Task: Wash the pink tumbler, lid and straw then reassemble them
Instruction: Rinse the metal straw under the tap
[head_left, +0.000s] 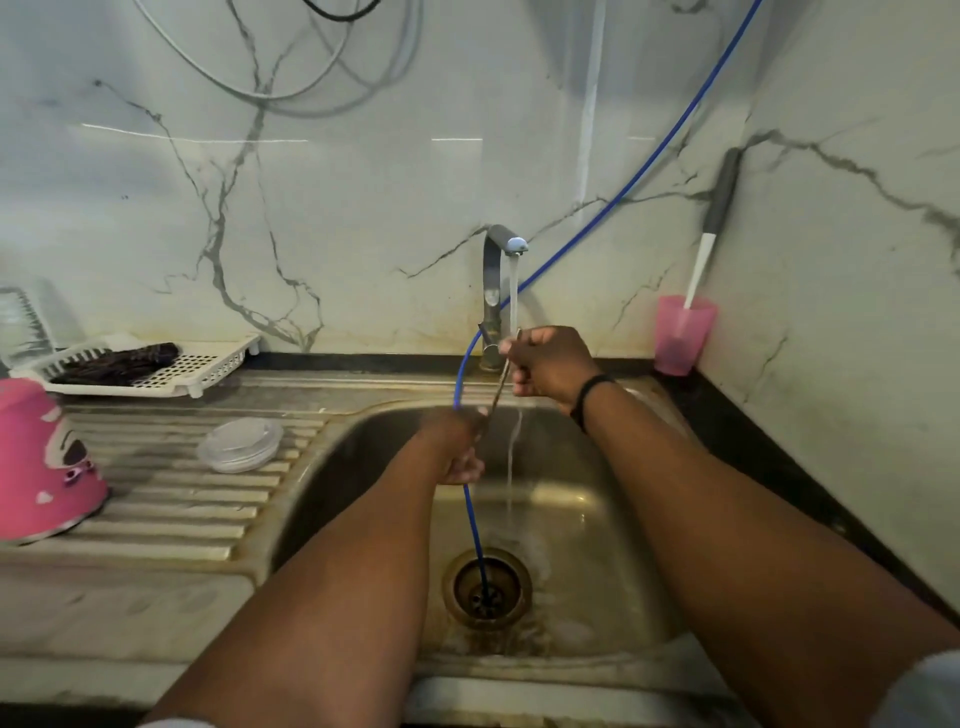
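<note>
The pink tumbler (44, 462) stands upside down on the draining board at the far left. The clear lid (240, 444) lies on the ribbed board beside the sink. Over the basin both my hands hold the thin clear straw (501, 382), which slants up to the running water. My right hand (550, 366) grips its upper end under the tap stream. My left hand (457, 447) is blurred and grips its lower end.
The tap (496, 291) runs into the steel sink (613, 545). A blue hose (475, 525) comes down the wall and into the drain (485, 587). A white drying tray (156, 364) with a dark cloth sits back left. A pink cup (680, 335) holding a brush stands back right.
</note>
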